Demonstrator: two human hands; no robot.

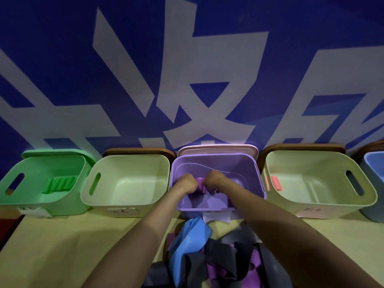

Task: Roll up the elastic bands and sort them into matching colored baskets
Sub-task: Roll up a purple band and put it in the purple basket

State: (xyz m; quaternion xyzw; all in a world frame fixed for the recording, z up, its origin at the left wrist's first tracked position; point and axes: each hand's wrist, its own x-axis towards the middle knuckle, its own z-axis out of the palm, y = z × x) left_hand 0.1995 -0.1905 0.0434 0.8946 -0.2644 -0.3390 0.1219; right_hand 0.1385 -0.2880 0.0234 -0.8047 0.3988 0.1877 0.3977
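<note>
Gripping from both ends: left hand and right hand, fingers curled in, knuckles close together, with the rolled purple band pinched in the narrow gap between. Only a short purple stretch showing; no telling how much of it sits under each palm. Long axis of the roll running left to right across the frame, parallel to the row of baskets, one hand on each end, neither nearer than the other. Held down inside the purple basket at the centre of the frame, below the rim; touching the floor or just above it, impossible to say. Judging by that, little left but to let go: straight down, no sideways travel, colour matched. Further out, at the left edge, a green basket with green rolls lying side by side; next to it a pale basket; right of centre another pale basket with a pink roll against its left wall; a blue basket cut off by the right edge. Bottom centre, between the forearms, on the table, a loose heap of unrolled bands, blue, black and purple, well short of the baskets, likely next for rolling.
</note>
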